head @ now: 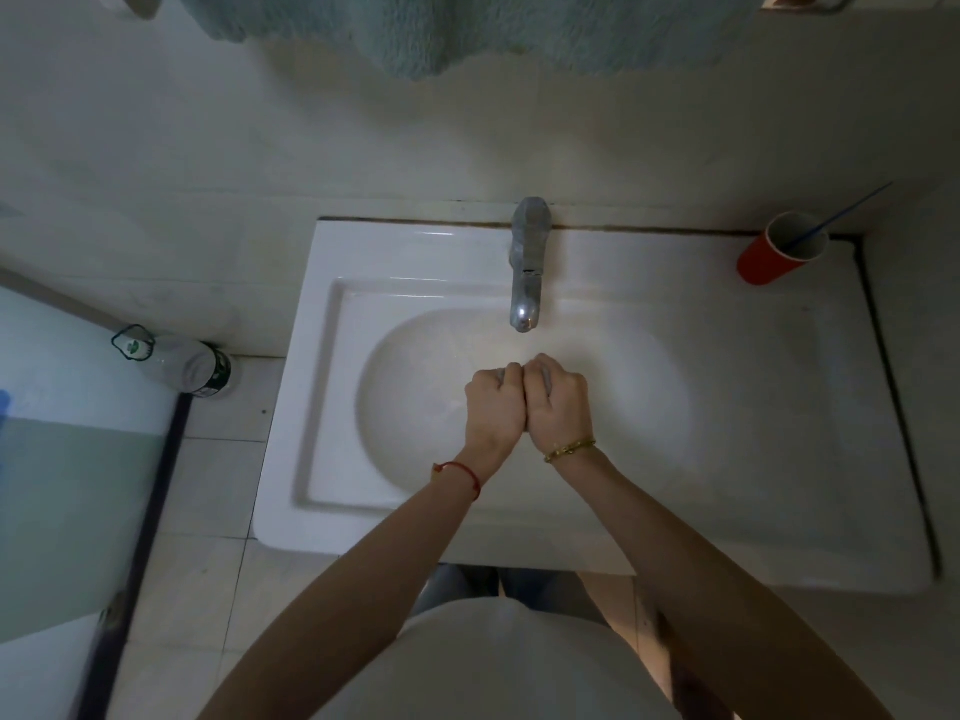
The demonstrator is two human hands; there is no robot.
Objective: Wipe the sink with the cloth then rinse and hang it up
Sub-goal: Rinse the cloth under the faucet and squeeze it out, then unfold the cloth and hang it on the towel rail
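Observation:
A white sink (332, 387) with an oval basin fills the middle of the head view. My left hand (493, 407) and my right hand (558, 402) are clenched side by side over the basin, just below the metal tap (527, 272). Small grey bits of the cloth (546, 377) show between the fingers of both fists; most of it is hidden inside them. A red string sits on the left wrist and a gold bracelet on the right.
A light teal towel (467, 28) hangs on the wall above the sink. A red cup (774, 252) holding a blue stick stands at the sink's back right corner. A plastic bottle (182, 363) stands on the tiled floor to the left, beside a glass panel (67, 459).

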